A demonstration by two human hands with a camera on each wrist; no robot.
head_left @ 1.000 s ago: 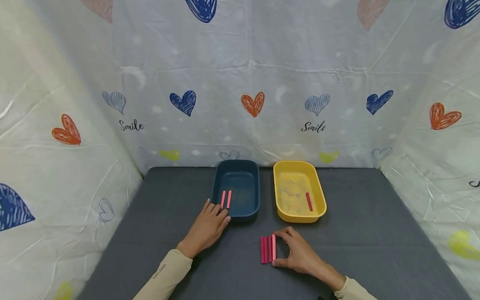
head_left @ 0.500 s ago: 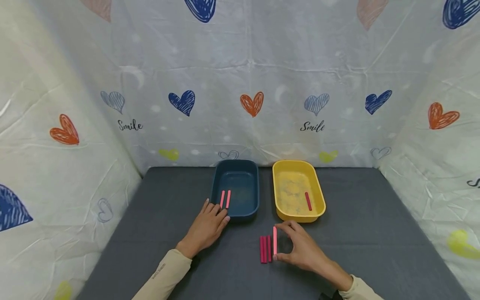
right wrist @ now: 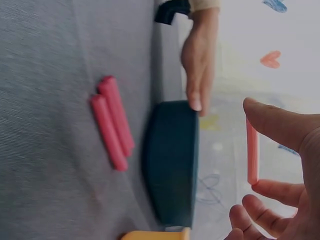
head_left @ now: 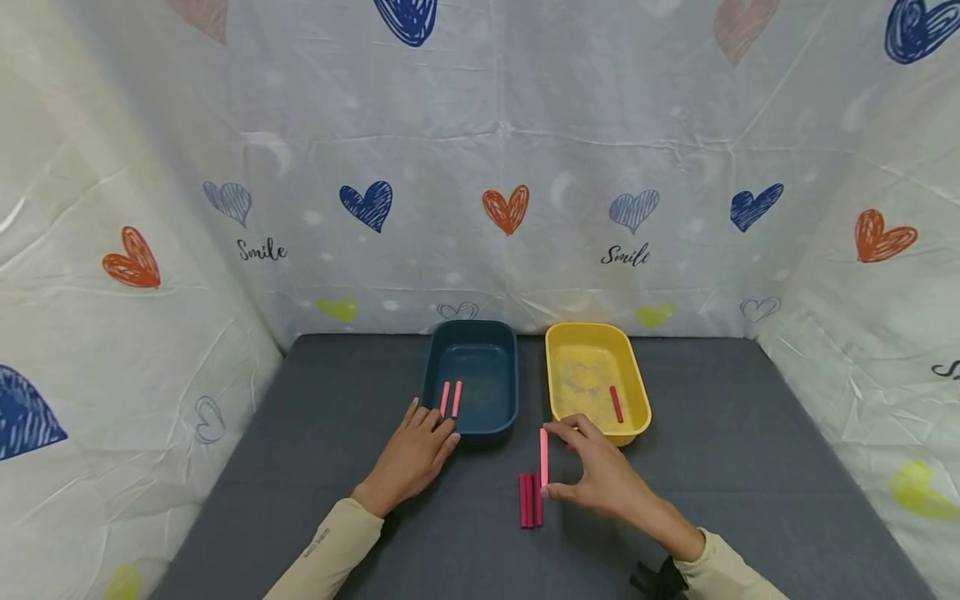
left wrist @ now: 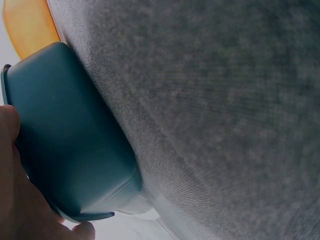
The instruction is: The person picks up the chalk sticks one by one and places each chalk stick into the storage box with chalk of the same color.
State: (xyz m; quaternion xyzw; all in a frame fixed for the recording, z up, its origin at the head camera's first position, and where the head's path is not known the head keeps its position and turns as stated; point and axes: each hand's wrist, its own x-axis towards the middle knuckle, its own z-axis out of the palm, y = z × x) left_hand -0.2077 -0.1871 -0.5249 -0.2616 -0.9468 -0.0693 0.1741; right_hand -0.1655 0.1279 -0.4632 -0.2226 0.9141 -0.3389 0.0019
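Observation:
My right hand (head_left: pixel 607 479) pinches a light pink, chalk-like stick (head_left: pixel 544 457) lengthwise, thumb at its near end and a finger at its far end. The stick (right wrist: pixel 252 155) is raised off the table in the right wrist view. Below it, 3 dark pink sticks (head_left: pixel 529 500) lie side by side on the table. My left hand (head_left: pixel 408 458) rests with extended fingers on the near left rim of a dark blue tray (head_left: pixel 491 392). Inside that tray are two light pink sticks (head_left: pixel 457 398). One dark pink stick (head_left: pixel 616 404) lies in the yellow tray (head_left: pixel 581 367).
Both trays stand side by side near the back of the grey-covered table (head_left: pixel 720 433). A white cloth (head_left: pixel 435 250) printed with hearts hangs behind and along the sides. Something black (head_left: pixel 662 579) sits by the right sleeve.
My right hand has lifted the light pink stick from the end of the row and carried it away from me toward the trays. My left hand stays at the blue tray.

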